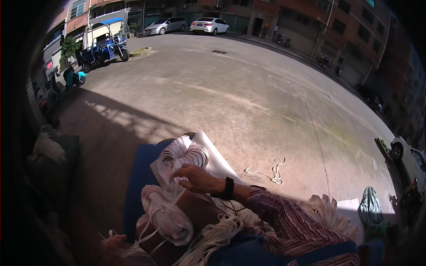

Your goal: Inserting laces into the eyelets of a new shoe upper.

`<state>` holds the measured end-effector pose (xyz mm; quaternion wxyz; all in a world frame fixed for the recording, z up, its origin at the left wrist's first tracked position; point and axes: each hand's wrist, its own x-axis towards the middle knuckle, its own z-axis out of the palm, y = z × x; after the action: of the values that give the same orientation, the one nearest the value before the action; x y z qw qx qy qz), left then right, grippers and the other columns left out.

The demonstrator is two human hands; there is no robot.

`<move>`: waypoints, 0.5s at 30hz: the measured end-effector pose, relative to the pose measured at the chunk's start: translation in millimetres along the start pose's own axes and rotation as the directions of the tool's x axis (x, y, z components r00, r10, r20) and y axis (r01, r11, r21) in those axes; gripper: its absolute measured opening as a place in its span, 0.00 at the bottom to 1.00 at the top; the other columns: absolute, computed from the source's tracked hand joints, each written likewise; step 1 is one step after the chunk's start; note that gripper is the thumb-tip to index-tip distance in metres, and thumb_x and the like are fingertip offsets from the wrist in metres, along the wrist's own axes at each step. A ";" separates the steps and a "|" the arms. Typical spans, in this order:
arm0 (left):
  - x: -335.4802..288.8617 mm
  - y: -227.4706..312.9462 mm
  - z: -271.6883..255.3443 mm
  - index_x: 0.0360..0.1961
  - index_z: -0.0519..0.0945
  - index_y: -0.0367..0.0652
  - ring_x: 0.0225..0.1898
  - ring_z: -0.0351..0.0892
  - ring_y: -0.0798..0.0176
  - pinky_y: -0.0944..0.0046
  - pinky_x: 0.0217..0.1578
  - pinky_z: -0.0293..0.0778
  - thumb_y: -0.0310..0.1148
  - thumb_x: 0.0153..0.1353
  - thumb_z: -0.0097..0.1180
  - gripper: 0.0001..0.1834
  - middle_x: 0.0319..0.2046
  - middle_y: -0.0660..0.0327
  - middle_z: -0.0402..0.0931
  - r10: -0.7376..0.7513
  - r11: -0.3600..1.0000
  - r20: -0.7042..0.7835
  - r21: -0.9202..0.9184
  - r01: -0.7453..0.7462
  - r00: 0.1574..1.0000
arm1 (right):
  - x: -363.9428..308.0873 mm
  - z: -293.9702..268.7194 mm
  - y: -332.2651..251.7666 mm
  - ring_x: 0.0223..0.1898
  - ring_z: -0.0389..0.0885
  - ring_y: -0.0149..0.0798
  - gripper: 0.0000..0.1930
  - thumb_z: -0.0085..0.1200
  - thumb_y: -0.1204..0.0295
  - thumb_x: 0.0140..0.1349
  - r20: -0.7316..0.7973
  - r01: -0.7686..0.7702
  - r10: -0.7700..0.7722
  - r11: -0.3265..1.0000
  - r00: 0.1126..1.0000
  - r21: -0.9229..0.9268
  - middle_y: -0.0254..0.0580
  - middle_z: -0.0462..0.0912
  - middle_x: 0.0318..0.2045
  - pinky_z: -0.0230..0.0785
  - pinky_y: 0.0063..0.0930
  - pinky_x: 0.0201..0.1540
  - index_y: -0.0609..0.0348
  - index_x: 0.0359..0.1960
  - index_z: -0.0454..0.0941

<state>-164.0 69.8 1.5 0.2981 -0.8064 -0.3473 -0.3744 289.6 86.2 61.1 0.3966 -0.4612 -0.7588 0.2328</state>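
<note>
A white and pink shoe upper (pixel 171 226) lies across my lap with pale laces threaded through it. Above it, my right hand (pixel 195 178) has its fingers pinched on a white shoelace (pixel 178 193) that runs down to the upper. At the lower left, in shadow, my left hand (pixel 116 245) is closed on another stretch of lace leading off the same upper; its fingertips are hard to make out. Just beyond my right hand rests a stack of nested white uppers (pixel 181 150). A thick bundle of loose laces (pixel 216 237) is draped over my lap.
A white sheet (pixel 212 155) and a blue surface (pixel 140 177) lie under the stack. One loose cord (pixel 276 175) is on the concrete. More pale uppers (pixel 328 213) and a dark plastic bag (pixel 370 206) are at right. A stuffed sack (pixel 53 159) stands left; a blue three-wheeler (pixel 106 48) is parked beyond.
</note>
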 end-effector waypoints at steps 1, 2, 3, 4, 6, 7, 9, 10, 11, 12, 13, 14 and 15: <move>-7.5 6.5 7.8 0.49 0.79 0.37 0.46 0.82 0.61 0.62 0.50 0.80 0.31 0.68 0.57 0.12 0.42 0.58 0.82 -0.063 0.953 0.154 -0.284 0.105 0.986 | -3.4 7.1 -3.3 0.41 0.81 0.48 0.13 0.53 0.75 0.59 -0.103 0.029 -0.036 0.997 0.994 -0.068 0.49 0.82 0.38 0.73 0.38 0.49 0.64 0.45 0.81; 14.6 40.1 17.0 0.46 0.80 0.39 0.37 0.84 0.62 0.66 0.37 0.81 0.32 0.69 0.53 0.10 0.39 0.58 0.82 0.122 0.978 -0.026 0.176 -0.116 0.992 | 0.1 16.4 6.6 0.44 0.80 0.50 0.14 0.53 0.76 0.58 -0.184 0.035 -0.055 0.993 0.981 -0.112 0.51 0.80 0.40 0.73 0.39 0.50 0.63 0.46 0.81; 60.0 75.6 4.1 0.43 0.80 0.38 0.32 0.83 0.62 0.67 0.32 0.79 0.33 0.70 0.52 0.10 0.36 0.57 0.82 -0.390 0.768 0.225 -0.456 0.450 0.893 | 1.7 15.4 -1.4 0.49 0.78 0.49 0.16 0.55 0.75 0.59 -0.122 0.034 -0.044 0.996 0.992 -0.084 0.50 0.77 0.45 0.72 0.39 0.50 0.61 0.50 0.79; 96.5 101.9 -9.2 0.41 0.81 0.37 0.28 0.83 0.63 0.67 0.28 0.77 0.34 0.70 0.50 0.11 0.32 0.57 0.82 -0.498 -0.024 0.673 -0.641 0.767 0.547 | 1.5 18.1 -12.0 0.49 0.78 0.49 0.16 0.55 0.75 0.59 -0.113 0.031 -0.041 0.996 0.993 -0.089 0.50 0.77 0.45 0.72 0.39 0.50 0.61 0.50 0.79; 127.8 123.7 -12.1 0.38 0.80 0.37 0.26 0.82 0.64 0.67 0.26 0.75 0.37 0.71 0.49 0.14 0.29 0.57 0.81 -0.490 0.100 0.676 -0.583 0.806 0.550 | 1.3 17.7 -62.4 0.47 0.76 0.51 0.14 0.58 0.73 0.60 0.025 0.053 -0.061 0.968 0.998 0.244 0.53 0.75 0.44 0.70 0.39 0.50 0.64 0.47 0.78; 134.1 127.1 -10.2 0.36 0.80 0.36 0.23 0.80 0.65 0.66 0.25 0.73 0.39 0.71 0.47 0.17 0.26 0.57 0.81 -0.473 0.224 0.679 -0.524 0.822 0.562 | 0.0 22.4 -80.6 0.47 0.76 0.51 0.14 0.58 0.73 0.60 0.014 0.051 -0.056 0.969 0.998 0.240 0.53 0.75 0.44 0.70 0.39 0.50 0.64 0.47 0.78; 129.1 140.0 -1.1 0.34 0.80 0.36 0.23 0.80 0.65 0.66 0.25 0.72 0.40 0.72 0.47 0.18 0.24 0.58 0.80 -0.460 0.316 0.590 -0.590 0.743 0.663 | -4.5 39.5 -107.0 0.46 0.79 0.48 0.14 0.58 0.70 0.62 -0.081 0.265 -0.255 0.950 0.964 0.163 0.48 0.76 0.43 0.72 0.38 0.49 0.60 0.48 0.79; 124.3 144.0 -0.6 0.33 0.79 0.35 0.22 0.79 0.65 0.65 0.24 0.71 0.41 0.72 0.47 0.19 0.22 0.59 0.79 -0.434 0.398 0.498 -0.642 0.656 0.751 | -5.6 46.8 -103.3 0.46 0.79 0.48 0.14 0.58 0.70 0.62 -0.072 0.268 -0.259 0.945 0.963 0.187 0.48 0.76 0.43 0.72 0.38 0.49 0.60 0.48 0.79; 137.4 149.2 -11.0 0.34 0.77 0.35 0.25 0.80 0.47 0.53 0.26 0.73 0.37 0.71 0.46 0.15 0.24 0.47 0.76 -0.422 0.420 0.532 -0.604 0.678 0.734 | -5.7 58.9 -93.5 0.45 0.79 0.48 0.13 0.59 0.69 0.63 -0.053 0.241 -0.236 0.956 0.970 0.170 0.48 0.77 0.43 0.73 0.38 0.49 0.60 0.47 0.79; 138.5 149.9 -4.3 0.35 0.78 0.35 0.24 0.80 0.53 0.56 0.25 0.72 0.37 0.71 0.46 0.16 0.23 0.50 0.77 -0.406 0.456 0.551 -0.569 0.684 0.729 | -7.3 71.6 -86.8 0.43 0.80 0.48 0.12 0.59 0.69 0.63 -0.030 0.216 -0.214 0.963 0.976 0.158 0.48 0.77 0.42 0.73 0.37 0.48 0.61 0.45 0.80; 130.0 147.0 -0.1 0.36 0.78 0.34 0.23 0.80 0.58 0.59 0.24 0.71 0.37 0.72 0.47 0.16 0.22 0.52 0.77 -0.408 0.496 0.585 -0.502 0.708 0.701 | -4.6 68.7 -89.8 0.42 0.77 0.48 0.11 0.59 0.68 0.64 -0.051 0.172 -0.164 0.946 0.985 0.275 0.48 0.75 0.38 0.70 0.39 0.46 0.64 0.42 0.80; 125.5 146.7 3.5 0.37 0.78 0.34 0.24 0.80 0.54 0.57 0.25 0.71 0.36 0.71 0.47 0.15 0.23 0.50 0.77 -0.392 0.512 0.547 -0.537 0.670 0.739 | -5.6 68.6 -91.1 0.43 0.78 0.48 0.12 0.59 0.68 0.63 -0.073 0.143 -0.126 0.936 0.989 0.323 0.49 0.76 0.39 0.71 0.39 0.46 0.63 0.43 0.80; 125.3 147.6 6.8 0.37 0.78 0.34 0.24 0.81 0.50 0.56 0.25 0.72 0.35 0.71 0.48 0.14 0.24 0.48 0.77 -0.375 0.528 0.510 -0.568 0.631 0.774 | -3.6 69.4 -92.0 0.43 0.80 0.48 0.12 0.59 0.68 0.63 -0.106 0.146 -0.121 0.951 0.987 0.273 0.49 0.77 0.40 0.73 0.38 0.45 0.62 0.43 0.81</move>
<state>14.4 31.3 66.8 -0.2236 -0.7676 -0.4387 -0.4102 186.5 41.0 85.8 0.5058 -0.3579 -0.7295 0.2897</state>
